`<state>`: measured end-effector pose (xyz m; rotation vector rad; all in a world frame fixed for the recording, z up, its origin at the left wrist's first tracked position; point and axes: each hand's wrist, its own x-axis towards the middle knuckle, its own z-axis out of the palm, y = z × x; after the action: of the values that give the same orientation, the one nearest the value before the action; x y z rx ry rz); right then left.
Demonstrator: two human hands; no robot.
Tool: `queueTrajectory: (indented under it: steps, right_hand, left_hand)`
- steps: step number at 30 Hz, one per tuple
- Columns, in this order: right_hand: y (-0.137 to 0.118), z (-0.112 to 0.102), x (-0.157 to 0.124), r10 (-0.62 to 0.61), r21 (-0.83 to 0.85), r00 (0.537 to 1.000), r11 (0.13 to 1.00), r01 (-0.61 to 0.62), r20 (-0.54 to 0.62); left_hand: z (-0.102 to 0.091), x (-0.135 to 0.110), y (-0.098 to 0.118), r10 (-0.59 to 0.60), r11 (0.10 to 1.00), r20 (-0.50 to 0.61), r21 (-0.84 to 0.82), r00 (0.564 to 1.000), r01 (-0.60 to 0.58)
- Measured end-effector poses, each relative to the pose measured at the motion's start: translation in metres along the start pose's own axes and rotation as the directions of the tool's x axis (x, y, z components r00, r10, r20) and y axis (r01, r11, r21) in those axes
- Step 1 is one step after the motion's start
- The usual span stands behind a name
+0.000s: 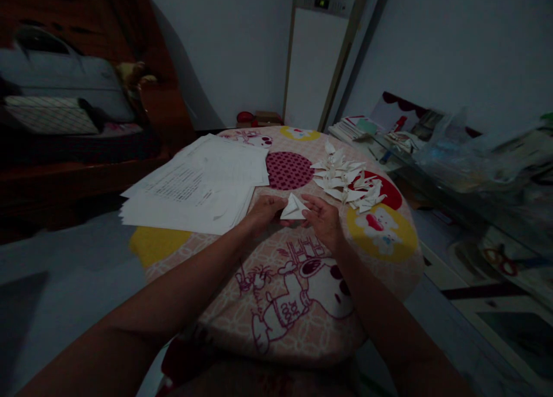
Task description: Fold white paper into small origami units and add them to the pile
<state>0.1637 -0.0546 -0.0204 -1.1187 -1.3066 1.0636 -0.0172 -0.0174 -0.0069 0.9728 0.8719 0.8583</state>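
Gripping folded paper (293, 208), the left hand (264, 214) and right hand (326, 219) sit near sheets (196, 181) of illegible print.

A home room, with cartoon tablecloth (224, 299) and wooden seat (166, 112).

The folded paper (291, 211) and the paper cranes (345, 181) were white; the sheets (207, 178) were white with rows of dark print. The tablecloth (268, 250) showed a pale lattice of interlaced rings on a pinkish-beige ground. Upon it were printed a white cartoon dog (328, 290) outlined in purple, a plum disc (290, 170) with darker spots, and a yellow disc (404, 235) bearing a white bear with a red heart. The bench (166, 106) was reddish brown, the handbag (86, 77) grey, and the smaller bag (49, 114) pale with dark crossed lines. The wall (228, 51) appeared blue-grey; the display (322, 3) glowed yellow-green.
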Motion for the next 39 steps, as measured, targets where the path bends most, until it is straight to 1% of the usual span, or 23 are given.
queueTrajectory:
  steps: [2, 5, 10, 13, 18, 23, 26, 29, 31, 34, 37, 39]
  right_hand:
    - [-0.001, 0.0, -0.002, -0.059, -0.108, 0.998, 0.992, 0.059, 0.007]
    - [-0.004, -0.001, -0.005, -0.157, -0.241, 0.986, 0.956, 0.166, 0.055]
    - [-0.01, -0.002, -0.007, -0.24, -0.386, 0.96, 0.88, 0.277, 0.143]
    - [-0.01, -0.002, -0.007, -0.27, -0.428, 0.947, 0.845, 0.321, 0.177]
    - [-0.006, -0.003, -0.005, -0.279, -0.498, 0.936, 0.793, 0.351, 0.216]
    - [-0.003, -0.003, -0.005, -0.347, -0.556, 0.895, 0.701, 0.447, 0.281]
    - [-0.002, -0.001, -0.005, -0.374, -0.575, 0.881, 0.668, 0.473, 0.29]
    - [-0.002, -0.001, -0.005, -0.391, -0.594, 0.877, 0.648, 0.477, 0.278]
    - [-0.001, -0.001, -0.004, -0.405, -0.608, 0.873, 0.631, 0.481, 0.271]
    - [0.0, -0.003, -0.003, -0.43, -0.621, 0.863, 0.608, 0.495, 0.266]
    - [0.003, -0.004, -0.002, -0.44, -0.613, 0.857, 0.608, 0.504, 0.267]
    - [0.005, -0.005, -0.001, -0.432, -0.608, 0.864, 0.622, 0.494, 0.259]
  left_hand:
    - [0.0, 0.0, 0.0, -0.009, 1.0, 0.008, -0.023, 1.0, 0.01]
    - [0.001, -0.001, 0.001, -0.018, 1.0, 0.018, -0.012, 1.0, 0.018]
    - [0.003, -0.002, 0.004, -0.034, 0.999, 0.003, 0.012, 0.999, 0.034]
    - [0.002, -0.001, 0.004, -0.024, 0.999, 0.013, 0.031, 1.0, 0.024]
    - [0.0, 0.0, 0.001, -0.021, 0.999, 0.002, 0.045, 1.0, 0.021]
    - [0.002, -0.003, 0.005, -0.04, 0.998, -0.026, 0.04, 0.999, 0.041]
    - [0.003, -0.003, 0.006, -0.055, 0.997, -0.045, 0.048, 0.997, 0.057]
    - [0.002, -0.001, 0.004, -0.056, 0.997, -0.041, 0.051, 0.998, 0.058]
    - [0.0, 0.0, 0.001, -0.039, 0.998, -0.019, 0.047, 0.999, 0.04]
    - [-0.003, 0.002, -0.002, 0.018, 0.998, -0.015, 0.068, 1.0, -0.017]
    - [-0.006, 0.003, -0.004, 0.065, 0.988, 0.018, 0.14, 0.998, -0.067]
    - [-0.009, 0.004, -0.004, 0.092, 0.973, 0.06, 0.205, 0.994, -0.102]
